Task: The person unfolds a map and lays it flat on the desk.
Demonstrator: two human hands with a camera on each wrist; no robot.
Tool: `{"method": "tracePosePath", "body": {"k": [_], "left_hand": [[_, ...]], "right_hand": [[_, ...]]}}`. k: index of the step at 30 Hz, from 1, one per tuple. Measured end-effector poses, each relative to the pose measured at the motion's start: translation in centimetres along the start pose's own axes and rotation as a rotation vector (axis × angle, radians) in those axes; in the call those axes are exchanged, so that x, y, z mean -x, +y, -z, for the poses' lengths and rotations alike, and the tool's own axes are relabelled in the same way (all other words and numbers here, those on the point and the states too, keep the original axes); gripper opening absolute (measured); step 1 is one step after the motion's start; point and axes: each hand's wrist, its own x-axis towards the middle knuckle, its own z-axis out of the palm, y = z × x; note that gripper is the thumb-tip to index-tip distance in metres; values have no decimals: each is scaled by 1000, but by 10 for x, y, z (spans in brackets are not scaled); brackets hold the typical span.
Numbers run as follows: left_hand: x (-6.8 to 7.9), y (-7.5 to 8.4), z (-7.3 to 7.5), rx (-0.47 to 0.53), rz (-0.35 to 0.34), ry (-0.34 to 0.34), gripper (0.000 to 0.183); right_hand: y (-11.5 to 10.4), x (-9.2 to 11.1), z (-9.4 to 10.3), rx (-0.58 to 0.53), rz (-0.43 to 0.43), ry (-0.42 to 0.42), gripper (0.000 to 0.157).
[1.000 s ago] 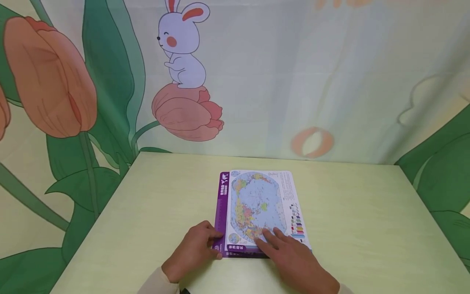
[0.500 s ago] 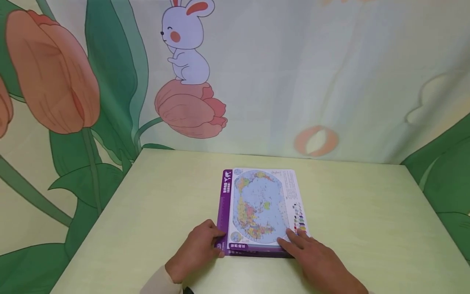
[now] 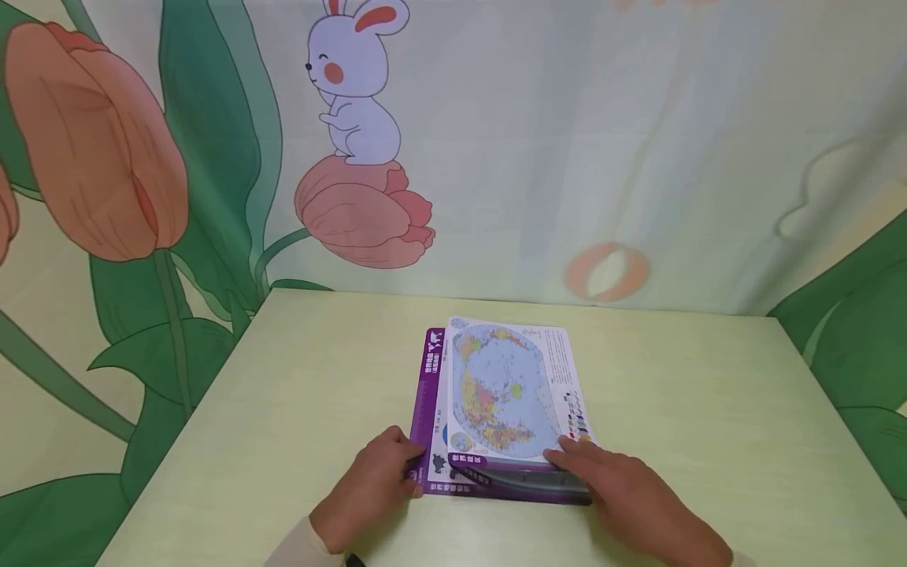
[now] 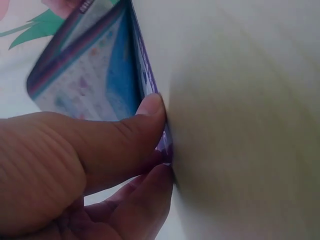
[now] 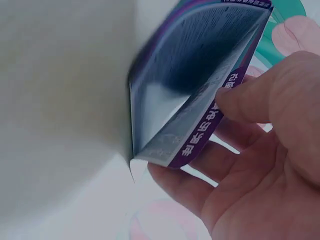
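A folded world map (image 3: pixel 499 378) with purple borders lies at the middle of the table, its printed top panel showing coloured continents on blue. My left hand (image 3: pixel 375 480) pinches the lower layer's near left corner between thumb and finger, as the left wrist view shows at the purple edge (image 4: pixel 150 80). At the near right, my right hand (image 3: pixel 631 496) holds the upper part's edge, raised off the layer beneath. In the right wrist view, the thumb lies on one face of a purple-edged panel (image 5: pixel 200 132) and fingers lie behind it; the layers spread apart in a V.
A pale yellow-green table (image 3: pixel 312 378) extends around the map on all sides. Behind its far edge hangs a curtain (image 3: pixel 510 157) printed with tulips, leaves and a white rabbit.
My right hand has slid right along the map's near edge and lifted the upper part, uncovering more of the lower layer. The left hand stays at its corner.
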Motion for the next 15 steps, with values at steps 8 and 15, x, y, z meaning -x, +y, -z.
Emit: {"method": "tracePosePath", "body": {"k": [8, 15], "left_hand": [[6, -7, 9, -24, 53, -17, 56], [10, -19, 13, -53, 111, -23, 57]], "right_hand": [[26, 2, 15, -141, 194, 202, 69], [46, 21, 36, -235, 115, 177, 74]]}}
